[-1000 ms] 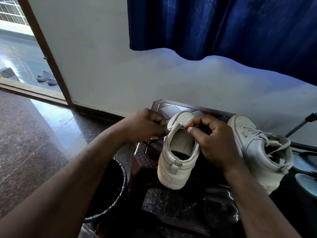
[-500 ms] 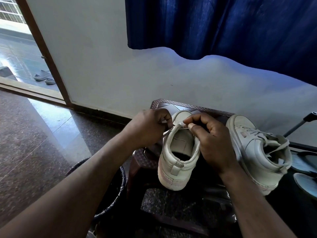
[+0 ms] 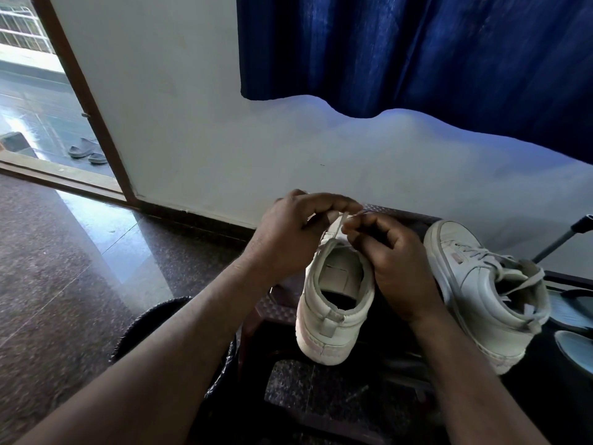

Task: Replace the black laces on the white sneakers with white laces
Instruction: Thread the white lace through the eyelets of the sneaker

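Forearms: two bare forearms reach in from the bottom edge and meet over a shoe in the middle of the view.
Bin: a black round bin (image 3: 150,319) stands on the floor under the left forearm, partly hidden by it.
Near sneaker: a white sneaker (image 3: 333,313) sits on a dark brown patterned stool (image 3: 276,309). Its heel points toward the viewer, its opening faces up, and its toe is hidden behind the hands.
Lace: a white lace (image 3: 337,226) rises from the front of the sneaker's opening to the fingertips of both hands.
Left hand: the left hand (image 3: 288,232) is above and left of the sneaker's front, its fingers curled, pinching the lace.
Right hand: the right hand (image 3: 394,261) is at the sneaker's right side, its fingertips drawn together on the same lace, just beside the left hand's fingers.
Second sneaker: another white shoe (image 3: 481,293) lies to the right of the right hand, toe away from the viewer, with pale laces threaded and loose at the top.
Right edge: blue sandals (image 3: 574,345) are partly in view beside the second sneaker, and a dark rod (image 3: 558,242) slants up behind it.
Floor: polished speckled stone floor (image 3: 57,268) spreads to the left.
Wall: a pale wall (image 3: 208,123) stands behind the stool, with a dark blue curtain (image 3: 417,49) hanging over its upper right.
Doorway: a brown door frame (image 3: 86,101) is at far left, and grey slippers (image 3: 86,150) lie on the ground outside.
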`<action>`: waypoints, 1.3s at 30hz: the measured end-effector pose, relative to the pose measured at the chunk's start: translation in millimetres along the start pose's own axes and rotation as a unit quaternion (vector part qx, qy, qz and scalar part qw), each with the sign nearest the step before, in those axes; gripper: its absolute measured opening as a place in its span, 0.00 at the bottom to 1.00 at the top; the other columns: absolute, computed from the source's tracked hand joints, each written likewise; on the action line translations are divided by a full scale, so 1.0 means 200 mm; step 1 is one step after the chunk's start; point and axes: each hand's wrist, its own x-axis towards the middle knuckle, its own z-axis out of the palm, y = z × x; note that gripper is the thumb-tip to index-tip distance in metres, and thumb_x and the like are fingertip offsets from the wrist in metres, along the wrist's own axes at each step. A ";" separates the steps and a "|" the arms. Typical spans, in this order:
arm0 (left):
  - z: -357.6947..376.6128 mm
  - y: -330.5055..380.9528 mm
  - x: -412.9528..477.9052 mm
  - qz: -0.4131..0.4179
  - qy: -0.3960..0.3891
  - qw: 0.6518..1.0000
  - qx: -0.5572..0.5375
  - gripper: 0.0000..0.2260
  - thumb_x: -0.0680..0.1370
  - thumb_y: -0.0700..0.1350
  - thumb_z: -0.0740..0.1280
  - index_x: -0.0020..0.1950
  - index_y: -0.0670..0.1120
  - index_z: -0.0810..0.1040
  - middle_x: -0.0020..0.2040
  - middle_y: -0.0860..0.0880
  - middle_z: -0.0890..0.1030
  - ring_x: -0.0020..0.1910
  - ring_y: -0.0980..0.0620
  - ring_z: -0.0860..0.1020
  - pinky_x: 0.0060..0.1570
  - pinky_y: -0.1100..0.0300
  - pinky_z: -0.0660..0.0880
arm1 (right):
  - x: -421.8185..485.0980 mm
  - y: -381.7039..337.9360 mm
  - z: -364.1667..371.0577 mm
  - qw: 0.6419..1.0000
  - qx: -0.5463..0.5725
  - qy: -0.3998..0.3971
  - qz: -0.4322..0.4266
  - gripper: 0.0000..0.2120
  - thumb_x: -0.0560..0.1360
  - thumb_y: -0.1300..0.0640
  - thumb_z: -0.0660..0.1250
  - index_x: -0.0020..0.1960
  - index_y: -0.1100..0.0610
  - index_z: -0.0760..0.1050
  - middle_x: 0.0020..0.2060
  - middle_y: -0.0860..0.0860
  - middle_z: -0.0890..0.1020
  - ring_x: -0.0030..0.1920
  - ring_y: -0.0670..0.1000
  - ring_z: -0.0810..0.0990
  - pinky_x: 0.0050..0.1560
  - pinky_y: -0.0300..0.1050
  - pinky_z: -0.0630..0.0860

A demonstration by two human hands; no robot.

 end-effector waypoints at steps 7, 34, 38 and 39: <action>0.03 0.03 0.02 0.046 -0.030 0.995 -0.082 0.14 0.82 0.40 0.66 0.65 0.52 0.85 0.54 0.57 0.87 0.57 0.61 0.82 0.58 0.62 0.78 | -0.01 -0.01 0.03 0.988 0.146 -0.034 0.044 0.09 0.77 0.66 0.70 0.50 0.57 0.87 0.50 0.54 0.88 0.57 0.54 0.86 0.65 0.57 0.79; 0.01 0.03 0.05 -0.221 -0.079 0.892 -0.386 0.06 0.77 0.38 0.73 0.53 0.47 0.83 0.42 0.49 0.85 0.49 0.49 0.77 0.44 0.60 0.69 | 0.05 -0.03 -0.19 0.830 0.550 0.056 0.076 0.07 0.82 0.52 0.62 0.47 0.50 0.75 0.36 0.44 0.74 0.37 0.46 0.74 0.45 0.44 0.69; 0.00 0.05 0.05 -0.200 -0.072 0.883 -0.418 0.10 0.74 0.41 0.74 0.55 0.46 0.82 0.41 0.49 0.84 0.50 0.48 0.77 0.45 0.59 0.70 | 0.05 -0.03 -0.17 0.917 0.343 0.203 0.022 0.03 0.78 0.55 0.69 0.50 0.51 0.76 0.36 0.47 0.77 0.37 0.44 0.76 0.40 0.41 0.70; 0.00 0.05 0.05 -0.197 -0.073 0.882 -0.421 0.09 0.76 0.40 0.74 0.55 0.45 0.82 0.41 0.50 0.84 0.50 0.47 0.76 0.44 0.60 0.70 | 0.04 -0.02 -0.15 0.943 0.233 0.237 0.009 0.06 0.77 0.54 0.71 0.52 0.52 0.76 0.37 0.46 0.78 0.37 0.43 0.76 0.41 0.39 0.71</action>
